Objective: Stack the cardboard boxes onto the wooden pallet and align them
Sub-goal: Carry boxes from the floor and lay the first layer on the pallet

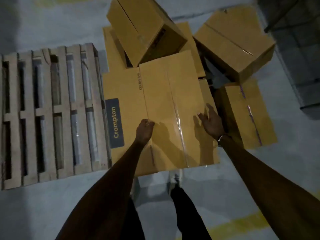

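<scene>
A large cardboard box (164,94) with a taped centre seam and a dark "Crompton" label on its left face stands on the floor just right of the wooden pallet (50,115). My left hand (144,129) hovers over the box's near top, fingers loosely curled, holding nothing. Fingers spread, my right hand (212,121) reaches to the box's right top edge. No boxes lie on the pallet's slats.
Behind the big box a tilted box (142,26) leans on the pile. Another box (233,44) sits at the back right, and a flatter one (249,115) lies on the floor to the right. My legs and a shoe (174,181) stand on grey concrete.
</scene>
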Tool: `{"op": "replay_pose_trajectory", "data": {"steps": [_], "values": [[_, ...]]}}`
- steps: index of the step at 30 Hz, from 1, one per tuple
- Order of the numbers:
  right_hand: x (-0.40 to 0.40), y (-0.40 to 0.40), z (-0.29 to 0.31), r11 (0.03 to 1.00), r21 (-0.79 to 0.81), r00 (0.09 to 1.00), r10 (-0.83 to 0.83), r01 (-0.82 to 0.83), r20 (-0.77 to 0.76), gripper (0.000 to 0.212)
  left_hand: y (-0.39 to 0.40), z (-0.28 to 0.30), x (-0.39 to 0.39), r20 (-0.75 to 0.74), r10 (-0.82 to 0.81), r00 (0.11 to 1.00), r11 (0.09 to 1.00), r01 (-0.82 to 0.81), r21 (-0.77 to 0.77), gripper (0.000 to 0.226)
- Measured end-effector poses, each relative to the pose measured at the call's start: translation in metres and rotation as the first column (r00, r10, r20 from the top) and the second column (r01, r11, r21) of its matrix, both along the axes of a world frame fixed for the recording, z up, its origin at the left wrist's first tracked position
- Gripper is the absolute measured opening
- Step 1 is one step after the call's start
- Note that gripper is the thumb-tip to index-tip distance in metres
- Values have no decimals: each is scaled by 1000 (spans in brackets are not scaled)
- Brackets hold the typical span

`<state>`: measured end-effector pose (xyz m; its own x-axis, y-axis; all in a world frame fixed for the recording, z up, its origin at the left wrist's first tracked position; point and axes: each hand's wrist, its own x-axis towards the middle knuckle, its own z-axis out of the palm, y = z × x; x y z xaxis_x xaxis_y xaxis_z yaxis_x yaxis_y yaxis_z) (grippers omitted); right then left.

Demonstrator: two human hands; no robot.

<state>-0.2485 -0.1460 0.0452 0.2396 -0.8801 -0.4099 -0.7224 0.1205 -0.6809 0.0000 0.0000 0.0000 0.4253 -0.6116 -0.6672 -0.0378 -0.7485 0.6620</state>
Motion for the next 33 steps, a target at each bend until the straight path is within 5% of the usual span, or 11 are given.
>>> {"op": "replay_pose_trajectory", "data": {"steps": [6, 13, 20, 33], "values": [[-20, -16, -20, 987, 158, 999, 16, -22, 40, 72, -24, 13, -23, -55, 181, 982, 983, -178, 52, 62], [-55, -40, -19, 982, 183, 993, 19, -40, 114, 70, -43, 23, -40, -85, 176, 981, 984, -174, 32, 54], [-80, -54, 34, 984, 167, 986, 31, -59, 164, 68, -41, 65, -65, -82, 100, 992, 993, -104, -56, 48], [-96, -24, 187, 987, 28, 960, 146, -157, 237, 58, 11, 224, -93, -11, 267, 964, 922, -259, -287, 50]]}}
